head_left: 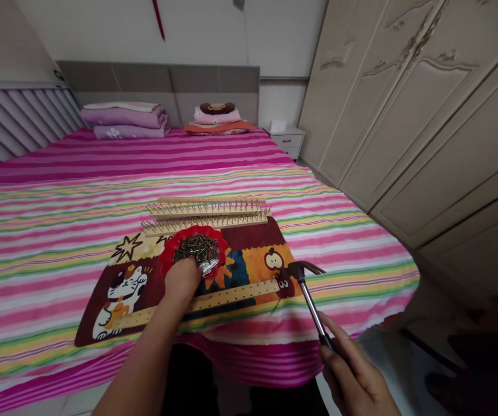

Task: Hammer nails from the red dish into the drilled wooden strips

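My left hand (182, 279) reaches into a red dish (168, 249) heaped with small metal nails (197, 248); its fingers are curled down among them and hidden. My right hand (353, 375) grips the black handle of a claw hammer (305, 283), whose head rests near the right end of a wooden strip with holes (231, 294). That strip lies across a cartoon-printed mat (257, 242) on the bed. Two more wooden strips studded with nails (208, 212) lie just beyond the dish.
The striped pink bedspread (58, 231) covers a wide bed. Folded purple bedding (123, 118) and a pillow with a plush toy (217, 115) sit at the headboard. A nightstand (287, 140) and a beige wardrobe (426, 115) stand on the right.
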A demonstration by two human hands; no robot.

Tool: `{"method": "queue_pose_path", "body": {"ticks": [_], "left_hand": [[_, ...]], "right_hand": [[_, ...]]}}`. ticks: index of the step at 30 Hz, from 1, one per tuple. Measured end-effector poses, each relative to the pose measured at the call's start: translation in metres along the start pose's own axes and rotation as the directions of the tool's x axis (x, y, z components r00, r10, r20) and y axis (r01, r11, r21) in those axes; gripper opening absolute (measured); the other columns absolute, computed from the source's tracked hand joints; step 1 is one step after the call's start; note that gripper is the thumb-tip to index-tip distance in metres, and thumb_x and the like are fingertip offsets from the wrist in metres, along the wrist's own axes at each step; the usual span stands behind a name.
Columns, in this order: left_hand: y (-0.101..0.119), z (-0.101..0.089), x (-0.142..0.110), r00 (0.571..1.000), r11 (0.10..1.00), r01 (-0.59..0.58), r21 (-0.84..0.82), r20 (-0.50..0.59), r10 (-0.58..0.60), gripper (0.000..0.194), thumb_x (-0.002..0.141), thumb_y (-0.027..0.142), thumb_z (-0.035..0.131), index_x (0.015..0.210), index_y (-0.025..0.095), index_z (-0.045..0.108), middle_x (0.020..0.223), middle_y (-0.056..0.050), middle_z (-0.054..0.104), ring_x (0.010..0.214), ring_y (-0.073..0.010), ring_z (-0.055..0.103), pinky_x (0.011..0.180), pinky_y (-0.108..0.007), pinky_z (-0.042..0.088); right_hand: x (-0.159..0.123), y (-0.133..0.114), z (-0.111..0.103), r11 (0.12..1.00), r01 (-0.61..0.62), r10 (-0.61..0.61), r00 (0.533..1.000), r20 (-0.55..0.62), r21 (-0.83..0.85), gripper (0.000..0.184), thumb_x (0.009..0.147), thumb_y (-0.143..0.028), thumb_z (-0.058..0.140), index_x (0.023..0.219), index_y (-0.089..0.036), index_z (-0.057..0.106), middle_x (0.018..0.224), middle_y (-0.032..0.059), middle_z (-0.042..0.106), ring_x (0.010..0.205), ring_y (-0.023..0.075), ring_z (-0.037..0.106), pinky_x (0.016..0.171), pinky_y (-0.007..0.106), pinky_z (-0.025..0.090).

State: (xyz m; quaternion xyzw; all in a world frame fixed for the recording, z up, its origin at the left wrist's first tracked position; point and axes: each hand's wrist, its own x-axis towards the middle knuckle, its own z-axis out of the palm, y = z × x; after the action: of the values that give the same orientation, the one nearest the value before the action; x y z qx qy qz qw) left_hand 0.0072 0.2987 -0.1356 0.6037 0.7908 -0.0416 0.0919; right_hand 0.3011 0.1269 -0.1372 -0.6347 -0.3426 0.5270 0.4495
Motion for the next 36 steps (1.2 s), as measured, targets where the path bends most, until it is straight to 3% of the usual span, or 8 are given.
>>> {"method": "queue_pose_path", "body": {"ticks": [8, 12, 14, 17, 19, 21, 29, 36], "left_hand": [[-0.003, -0.001, 0.001, 0.999, 0.998, -0.051, -0.022, -0.009, 0.05, 0.024, 0.076, 0.024, 0.048, 0.082, 0.014, 0.069, 0.091, -0.019, 0.071, 0.087, -0.0279, 0.066, 0.068, -0.032, 0.046], [-0.011, -0.005, -0.002, 0.992, 0.96, -0.026, -0.28, -0.123, -0.009, 0.014, 0.072, 0.026, 0.051, 0.069, 0.019, 0.063, 0.07, -0.008, 0.069, 0.073, -0.0224, 0.064, 0.064, -0.029, 0.043], [-0.012, -0.008, -0.007, 0.983, 0.845, -0.068, -0.53, -0.179, -0.032, 0.014, 0.069, 0.032, 0.054, 0.07, 0.019, 0.061, 0.064, -0.003, 0.065, 0.066, -0.0188, 0.061, 0.062, -0.028, 0.042], [-0.005, -0.01, -0.022, 0.994, 0.463, -0.08, -0.882, -0.105, -0.029, 0.036, 0.057, 0.042, 0.065, 0.083, 0.018, 0.062, 0.065, 0.0, 0.065, 0.059, -0.0156, 0.059, 0.057, -0.026, 0.043], [0.007, -0.009, -0.034, 1.0, 0.245, -0.006, -0.97, 0.0, 0.026, 0.048, 0.048, 0.044, 0.073, 0.087, 0.016, 0.063, 0.065, 0.0, 0.066, 0.059, -0.0148, 0.059, 0.056, -0.026, 0.045], [0.021, -0.003, -0.045, 0.993, 0.157, 0.059, -0.986, 0.074, 0.091, 0.047, 0.044, 0.045, 0.076, 0.079, 0.016, 0.064, 0.065, -0.002, 0.067, 0.061, -0.0145, 0.059, 0.058, -0.026, 0.046], [0.062, 0.041, -0.055, 0.987, 0.151, 0.035, -0.988, 0.057, 0.148, 0.037, 0.046, 0.044, 0.077, 0.068, 0.017, 0.065, 0.061, 0.002, 0.062, 0.058, -0.0096, 0.053, 0.055, -0.021, 0.041], [0.069, 0.049, -0.05, 0.979, 0.237, 0.007, -0.971, 0.055, 0.196, 0.031, 0.054, 0.045, 0.07, 0.069, 0.018, 0.064, 0.055, 0.004, 0.056, 0.054, -0.0099, 0.051, 0.053, -0.022, 0.04]], "right_hand": [[0.002, 0.008, 0.0, 0.999, 0.043, -0.044, 0.999, -0.012, -0.011, 0.051, 0.081, -0.048, 0.061, 0.128, -0.03, 0.059, 0.068, -0.001, 0.062, 0.049, 0.0122, 0.049, 0.044, 0.019, 0.042], [0.005, 0.013, 0.0, 0.995, 0.103, -0.103, 0.995, -0.012, -0.004, 0.053, 0.08, -0.048, 0.061, 0.129, -0.027, 0.059, 0.066, -0.0007, 0.059, 0.046, 0.0114, 0.043, 0.04, 0.019, 0.037], [0.005, 0.013, 0.0, 0.996, 0.092, -0.092, 0.995, 0.032, 0.006, 0.056, 0.082, -0.049, 0.059, 0.132, -0.025, 0.055, 0.059, -0.0034, 0.05, 0.043, 0.0098, 0.036, 0.036, 0.018, 0.028], [0.003, 0.009, 0.001, 0.998, 0.064, -0.064, 0.997, 0.046, 0.004, 0.056, 0.085, -0.047, 0.055, 0.136, -0.024, 0.05, 0.056, -0.0055, 0.042, 0.043, 0.0088, 0.03, 0.035, 0.017, 0.022], [0.001, 0.006, 0.002, 0.998, 0.058, -0.057, 0.998, 0.04, -0.029, 0.054, 0.087, -0.045, 0.053, 0.137, -0.023, 0.048, 0.053, -0.0065, 0.039, 0.042, 0.0088, 0.029, 0.034, 0.017, 0.022], [0.0, 0.006, 0.003, 0.996, 0.074, -0.072, 0.996, 0.054, -0.044, 0.054, 0.088, -0.044, 0.052, 0.137, -0.022, 0.047, 0.054, -0.0064, 0.04, 0.041, 0.0088, 0.029, 0.034, 0.018, 0.022], [0.002, 0.011, 0.004, 0.993, 0.118, -0.119, 0.98, 0.157, 0.018, 0.047, 0.09, -0.041, 0.052, 0.134, -0.027, 0.05, 0.066, -0.004, 0.044, 0.049, 0.0085, 0.033, 0.038, 0.016, 0.026], [0.001, 0.007, 0.006, 0.993, 0.115, -0.113, 0.984, 0.137, -0.005, 0.049, 0.089, -0.041, 0.051, 0.136, -0.023, 0.049, 0.067, -0.0024, 0.049, 0.048, 0.0085, 0.032, 0.039, 0.018, 0.026]]}}
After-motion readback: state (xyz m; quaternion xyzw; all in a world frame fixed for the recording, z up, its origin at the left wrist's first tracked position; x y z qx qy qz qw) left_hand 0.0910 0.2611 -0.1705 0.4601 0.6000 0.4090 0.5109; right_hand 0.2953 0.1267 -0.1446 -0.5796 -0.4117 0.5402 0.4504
